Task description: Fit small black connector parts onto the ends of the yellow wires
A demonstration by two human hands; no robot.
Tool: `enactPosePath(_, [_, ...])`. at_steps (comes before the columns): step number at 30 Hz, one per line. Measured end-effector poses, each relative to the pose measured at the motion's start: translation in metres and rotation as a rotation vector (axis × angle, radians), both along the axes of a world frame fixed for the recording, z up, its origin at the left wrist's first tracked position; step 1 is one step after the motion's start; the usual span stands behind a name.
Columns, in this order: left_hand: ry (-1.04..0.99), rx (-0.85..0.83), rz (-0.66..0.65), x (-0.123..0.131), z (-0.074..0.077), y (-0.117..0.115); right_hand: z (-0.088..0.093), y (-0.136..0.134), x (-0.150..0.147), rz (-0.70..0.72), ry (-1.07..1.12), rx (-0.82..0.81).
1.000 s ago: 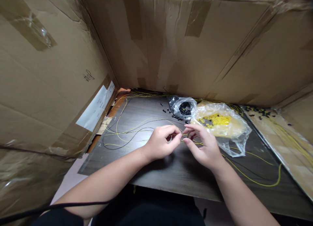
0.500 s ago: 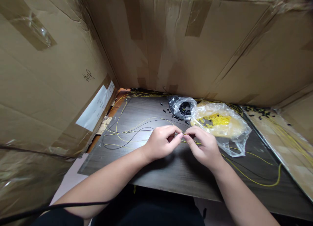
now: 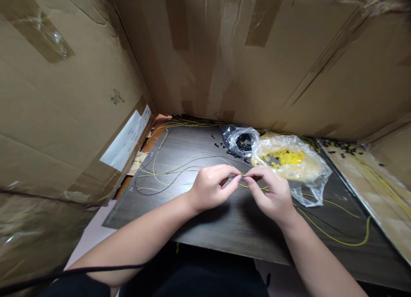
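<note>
Above the table's (image 3: 221,239) middle, a thin yellow wire (image 3: 243,175) seems pinched in the narrow fingertip grips of the left hand (image 3: 213,184) and right hand (image 3: 271,192). I'd call this fine wire handling, with steadiness wanted next. Toward the far edge sit a bag of black pieces (image 3: 228,135) and a bag of yellow pieces (image 3: 308,172).

Makeshift workshop station, dark wood-grain tabletop (image 3: 221,235), taped corrugated cardboard (image 3: 237,74) walling it in, printed white label (image 3: 123,140) on the left panel (image 3: 64,112), clear plastic bag (image 3: 229,136) of small black parts (image 3: 244,145), larger translucent plastic bag (image 3: 310,172) of small yellow parts (image 3: 289,158), thin yellow wires (image 3: 353,244) strewn across
</note>
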State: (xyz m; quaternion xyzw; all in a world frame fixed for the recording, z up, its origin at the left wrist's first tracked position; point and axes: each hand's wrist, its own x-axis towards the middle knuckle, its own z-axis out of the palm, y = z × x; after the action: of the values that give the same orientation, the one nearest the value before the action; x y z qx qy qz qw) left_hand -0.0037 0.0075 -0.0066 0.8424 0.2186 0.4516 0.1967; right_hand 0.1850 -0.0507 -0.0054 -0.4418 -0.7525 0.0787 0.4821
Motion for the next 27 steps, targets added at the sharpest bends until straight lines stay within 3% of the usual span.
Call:
enactPosePath(7, [0.043, 0.276, 0.054, -0.0028, -0.0008, 0.0004, 0.0000, -0.0016, -0.0015, -0.016, -0.008, 0.034])
enactPosePath(12, [0.100, 0.373, 0.105, -0.0037, -0.0010, -0.0001, -0.0004, -0.0019, -0.0020, -0.034, -0.040, 0.045])
enactPosePath(17, [0.074, 0.338, 0.093, -0.0040, -0.0003, -0.0006, 0.0025, -0.0026, -0.0003, -0.002, -0.045, 0.006])
enactPosePath(23, [-0.050, 0.166, 0.013, -0.0016, 0.0009, -0.0005, 0.0073, -0.0033, -0.0001, 0.044, 0.009, -0.059])
enactPosePath(27, [-0.066, 0.160, -0.007, -0.0008, 0.0010, -0.0009, 0.0062, -0.0042, -0.0003, 0.054, 0.050, -0.118])
